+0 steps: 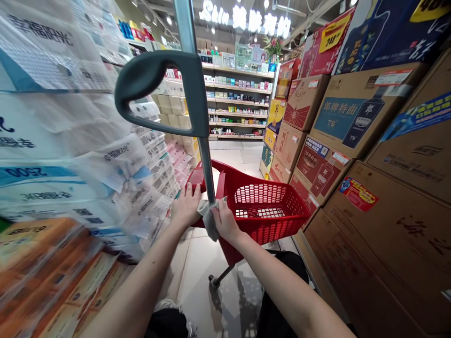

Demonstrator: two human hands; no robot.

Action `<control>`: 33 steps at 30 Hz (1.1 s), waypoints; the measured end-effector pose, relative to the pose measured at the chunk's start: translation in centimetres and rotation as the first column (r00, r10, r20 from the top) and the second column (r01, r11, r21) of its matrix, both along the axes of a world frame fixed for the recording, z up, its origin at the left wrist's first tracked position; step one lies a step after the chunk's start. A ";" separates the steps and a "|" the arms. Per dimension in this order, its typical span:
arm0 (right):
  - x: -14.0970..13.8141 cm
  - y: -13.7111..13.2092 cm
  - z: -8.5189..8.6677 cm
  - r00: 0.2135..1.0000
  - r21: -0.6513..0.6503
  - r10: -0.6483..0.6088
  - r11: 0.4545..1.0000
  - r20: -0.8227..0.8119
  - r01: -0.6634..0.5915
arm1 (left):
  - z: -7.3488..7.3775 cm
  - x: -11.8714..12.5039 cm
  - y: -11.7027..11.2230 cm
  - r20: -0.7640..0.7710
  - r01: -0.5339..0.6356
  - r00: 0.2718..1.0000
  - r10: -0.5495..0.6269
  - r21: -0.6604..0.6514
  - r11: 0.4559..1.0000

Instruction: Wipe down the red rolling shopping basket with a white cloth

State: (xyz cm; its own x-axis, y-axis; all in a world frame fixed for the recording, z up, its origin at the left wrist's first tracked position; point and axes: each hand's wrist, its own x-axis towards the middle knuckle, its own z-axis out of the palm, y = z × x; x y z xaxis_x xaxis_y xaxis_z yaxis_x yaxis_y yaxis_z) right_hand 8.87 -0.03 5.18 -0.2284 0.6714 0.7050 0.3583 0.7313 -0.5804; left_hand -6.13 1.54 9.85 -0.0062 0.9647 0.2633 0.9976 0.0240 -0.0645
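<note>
Handle [155,80] looms right at your face. Left hand [186,206] lies flat on the basket [282,220] rim, right hand [225,221] clamps the cloth [211,225] low on the pole [207,159]; upper pole and handle probably still undone. Tight aisle: packs [70,141] crowd left, boxes [369,188] right, floor [232,155] open ahead.

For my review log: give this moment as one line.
left hand: on rim of red basket | right hand: holds cloth on grey pole | flanks: tissue packs, cardboard boxes
</note>
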 end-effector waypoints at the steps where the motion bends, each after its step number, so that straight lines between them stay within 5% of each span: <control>1: 0.7 0.1 -0.8 0.999 0.028 0.009 1.000 0.033 -0.010 | -0.2 -0.2 0.1 -0.002 0.001 1.000 -0.001 0.014 1.000; 6: 2.6 -0.2 -2.5 0.986 0.132 0.032 0.990 0.164 -0.054 | -1.2 -0.3 0.5 0.005 -0.010 1.000 0.009 0.093 0.996; 12: -0.3 -1.3 0.7 0.976 -0.008 -0.209 0.978 0.053 0.210 | -1.2 0.3 0.6 0.082 -0.037 0.996 0.027 0.124 0.992; 16: -2.0 -1.7 2.0 0.973 -0.075 -0.202 0.978 -0.115 0.194 | -0.7 0.4 0.4 0.111 -0.039 0.993 0.026 0.116 0.993; 20: -0.9 -2.1 0.2 0.985 0.013 -0.169 0.986 0.036 0.168 | -0.6 0.1 0.2 0.119 -0.025 0.993 0.009 0.134 0.991; 25: 3.2 -2.6 -2.7 0.908 0.203 -0.221 0.967 0.355 0.156 | -0.8 -0.5 0.3 0.159 0.017 0.986 -0.043 0.158 0.987; 33: 6.4 -1.9 -4.9 0.814 0.183 -0.337 0.941 0.474 0.283 | -0.4 0.5 -0.3 0.190 -0.029 0.982 0.002 0.136 0.990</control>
